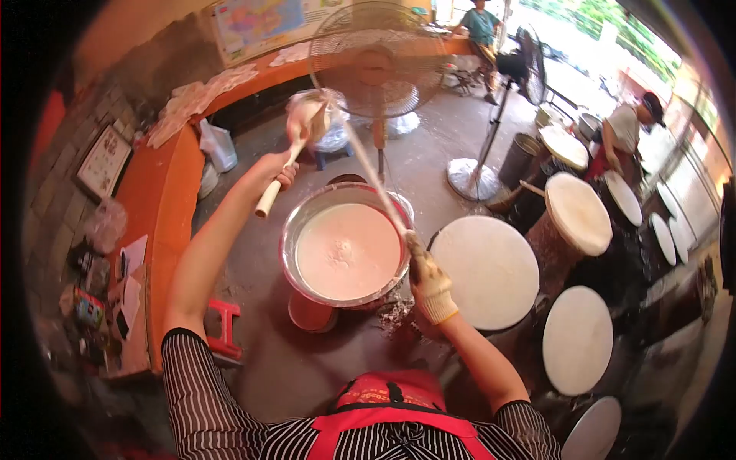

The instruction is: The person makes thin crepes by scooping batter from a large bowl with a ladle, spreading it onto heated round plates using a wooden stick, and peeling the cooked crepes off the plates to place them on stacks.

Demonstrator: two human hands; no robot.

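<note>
Grey, pale-flecked floor (261, 285) spreads beside an orange counter (165, 184) and a tall wire-caged fan (375, 61), and from where I stand the eye falls on one wide metal basin (287, 257). It sits in front of the person, below and between the two hands, well filled with smooth, creamy white liquid (349, 268), ruffled in a small patch near the middle. The gloved right hand (431, 285) is nearer, just beside the basin's right rim, its fingers wrapped round a long pale stick (366, 157) — the long axis slants leftward and away, over the far rim. The bare left hand (274, 170) is farther off, out past the left rim, fingers curled round a thick wooden handle (268, 198) that also points away. The two tools converge at their far ends; whether they touch, I cannot tell. Knitted glove, pale wood, shiny metal — and, to the right, a flat round cover (484, 272), matt and whitish.
</note>
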